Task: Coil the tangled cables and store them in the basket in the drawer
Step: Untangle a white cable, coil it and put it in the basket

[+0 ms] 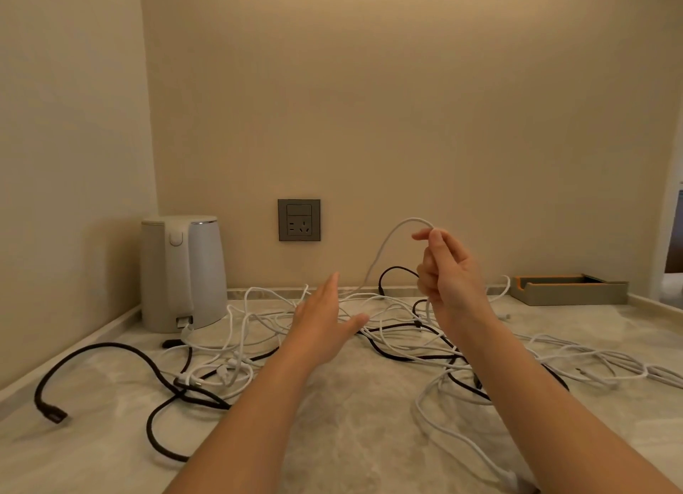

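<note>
left hand (322,321) flat, right hand (449,275) pinching.

tabletop (351,438): pale marbled stone | back left: white kettle (183,272), upright | across the middle: white cables (624,368) and black cables (111,344), tangled | back right: shallow tray (569,291)

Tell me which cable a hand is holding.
The white cable arching up before the wall: the right hand pinches its top. The other white strands and the black cable at far left lie on the countertop.

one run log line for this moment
stage: untangling | right hand: pinches raised white cable | left hand: open over tangled cables | counter: cables uncoiled
</note>
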Demonstrator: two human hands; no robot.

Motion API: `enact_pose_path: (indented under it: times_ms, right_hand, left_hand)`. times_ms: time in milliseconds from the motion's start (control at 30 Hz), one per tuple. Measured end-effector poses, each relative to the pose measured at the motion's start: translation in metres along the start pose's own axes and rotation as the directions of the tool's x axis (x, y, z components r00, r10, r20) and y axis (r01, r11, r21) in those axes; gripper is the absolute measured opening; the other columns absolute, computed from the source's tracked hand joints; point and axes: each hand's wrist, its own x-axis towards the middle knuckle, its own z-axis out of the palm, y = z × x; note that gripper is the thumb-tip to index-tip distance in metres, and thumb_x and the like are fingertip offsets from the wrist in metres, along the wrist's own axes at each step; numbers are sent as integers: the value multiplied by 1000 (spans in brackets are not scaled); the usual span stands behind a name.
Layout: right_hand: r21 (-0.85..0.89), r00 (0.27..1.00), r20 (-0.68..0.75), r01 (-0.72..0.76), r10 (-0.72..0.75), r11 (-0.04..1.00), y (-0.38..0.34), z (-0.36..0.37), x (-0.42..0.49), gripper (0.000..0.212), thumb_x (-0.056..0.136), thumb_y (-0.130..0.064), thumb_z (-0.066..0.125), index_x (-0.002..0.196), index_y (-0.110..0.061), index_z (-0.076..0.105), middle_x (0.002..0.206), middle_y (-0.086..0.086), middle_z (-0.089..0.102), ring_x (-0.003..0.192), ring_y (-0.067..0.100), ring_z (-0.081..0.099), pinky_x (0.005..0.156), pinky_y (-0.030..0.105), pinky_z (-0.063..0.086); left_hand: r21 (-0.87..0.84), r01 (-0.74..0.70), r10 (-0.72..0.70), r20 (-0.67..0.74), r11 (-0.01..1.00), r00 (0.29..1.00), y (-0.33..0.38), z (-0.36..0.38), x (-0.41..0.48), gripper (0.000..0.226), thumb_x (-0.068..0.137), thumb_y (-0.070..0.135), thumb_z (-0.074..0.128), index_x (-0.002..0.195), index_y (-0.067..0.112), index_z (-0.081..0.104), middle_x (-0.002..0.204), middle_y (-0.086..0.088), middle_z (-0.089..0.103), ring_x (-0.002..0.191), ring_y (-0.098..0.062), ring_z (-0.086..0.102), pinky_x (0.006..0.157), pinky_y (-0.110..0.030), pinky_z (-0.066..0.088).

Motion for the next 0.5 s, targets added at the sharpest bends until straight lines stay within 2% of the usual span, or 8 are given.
enact_pose_path:
  times_ms: [100, 167, 200, 233, 267, 333, 433, 500]
  right_hand:
    - [63, 999, 29, -42, 40, 997, -1, 2, 1, 26, 100, -22, 40, 84, -15, 59, 45, -11, 27, 36, 3, 20, 35, 15, 18]
    - [87, 998, 35, -49, 46, 995, -2, 0, 2, 27, 101, -22, 39, 84, -15, 59, 45, -10, 27, 36, 3, 19, 35, 15, 17]
    - [91, 998, 32, -47, 44, 995, -2, -1, 2, 27, 101, -22, 39, 84, -15, 58, 46, -10, 26, 37, 3, 19, 35, 16, 16]
    - [88, 999, 26, -47, 45, 995, -2, -2, 2, 27, 101, -22, 39, 84, -15, 58, 46, -10, 26, 37, 3, 19, 35, 16, 16]
    - [73, 999, 12, -46, 45, 996, -2, -3, 2, 28, 101, -22, 39, 84, -15, 59, 46, -10, 27, 37, 3, 19, 35, 16, 16]
    - [11, 999, -38, -39, 40, 999, 0, -6, 4, 29, 102, -22, 39, 82, -16, 59, 45, -10, 29, 37, 4, 21, 35, 16, 18]
    - [-195, 995, -102, -5, -15, 981, 2, -9, 5, 31, 101, -23, 41, 78, -17, 60, 46, -10, 32, 40, 4, 24, 37, 15, 21]
    - [-397, 997, -48, 44, -68, 917, 1, -6, 2, 30, 100, -22, 43, 77, -17, 61, 49, -7, 33, 41, 4, 25, 40, 15, 22]
  left_hand:
    - [93, 47, -40, -74, 995, 996, 0, -2, 0, 69, 94, 49, 49, 148, 16, 23, 150, 0, 35, 140, -21, 29, 114, -40, 23]
    - [46, 88, -84, -76, 995, 994, 0, -4, 1, 41, 94, 47, 51, 123, 18, 48, 118, -1, 57, 115, -20, 50, 99, -38, 38]
    - [-13, 89, -90, -48, 996, 995, 0, -5, 0, 28, 94, 45, 51, 99, 18, 55, 93, 0, 58, 92, -18, 55, 85, -36, 42]
    - [-64, 76, -76, 1, 995, 997, 0, -6, 1, 31, 95, 42, 50, 77, 17, 49, 72, 2, 50, 71, -17, 49, 70, -34, 40]
    - [-101, 62, -55, 72, 993, 996, 3, -6, -1, 40, 97, 39, 49, 65, 17, 39, 60, 2, 39, 57, -16, 38, 59, -31, 34]
    - [-277, 102, -47, 199, 955, 979, 10, -7, -2, 43, 100, 34, 42, 62, 17, 32, 52, 4, 28, 47, -14, 27, 50, -26, 27]
    - [-695, 317, -166, 278, 645, 946, 21, -12, -2, 37, 102, 26, 37, 66, 17, 40, 43, 9, 30, 36, -7, 24, 42, -19, 28]
    - [-838, 379, -204, 322, 393, 924, 21, -17, 0, 34, 103, 20, 35, 71, 15, 45, 42, 10, 33, 32, -4, 23, 39, -16, 30]
